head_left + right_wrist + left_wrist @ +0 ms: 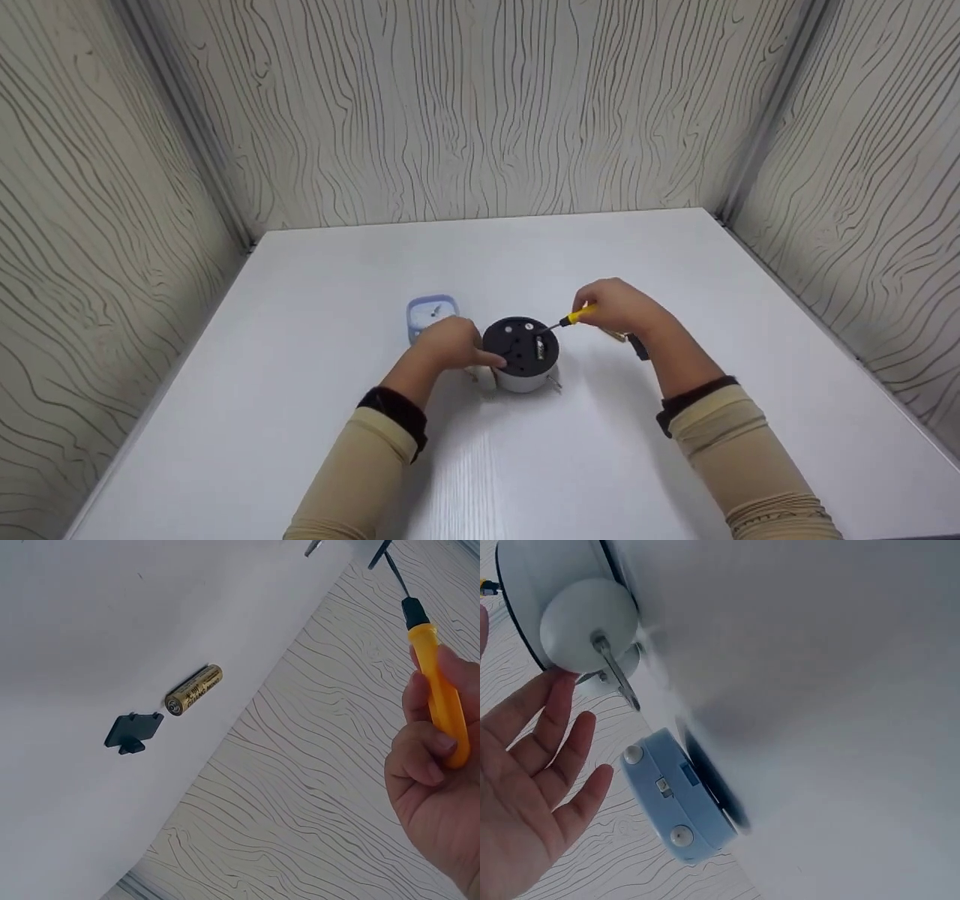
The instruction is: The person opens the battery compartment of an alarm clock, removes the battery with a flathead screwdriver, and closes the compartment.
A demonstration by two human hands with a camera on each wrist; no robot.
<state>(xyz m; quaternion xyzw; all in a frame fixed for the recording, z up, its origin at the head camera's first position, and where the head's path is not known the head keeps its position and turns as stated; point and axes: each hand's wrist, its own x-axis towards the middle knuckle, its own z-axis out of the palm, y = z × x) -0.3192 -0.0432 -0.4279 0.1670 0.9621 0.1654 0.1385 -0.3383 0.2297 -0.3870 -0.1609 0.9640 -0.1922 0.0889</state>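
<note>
Two clocks on white counter (pixel 300 420) | blue clock (pixel 430 313) at 10 o'clock of round clock (pixel 521 354) | battery (pixel 193 690), black cover (pixel 133 732) behind right hand (pixel 619 306) | right grip curled round yellow screwdriver (pixel 571 317), tip at round clock's 1 o'clock | left hand (pixel 450 343) relaxed, fingers straight against its 9 o'clock side.

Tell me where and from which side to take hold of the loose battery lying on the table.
Pinch the battery across its round middle, coming straight down from above. It lies flat on the white table, long sides bare, so fingers can close on both. The black cover sits just off one end, apart from it, so stay off that end.
</note>
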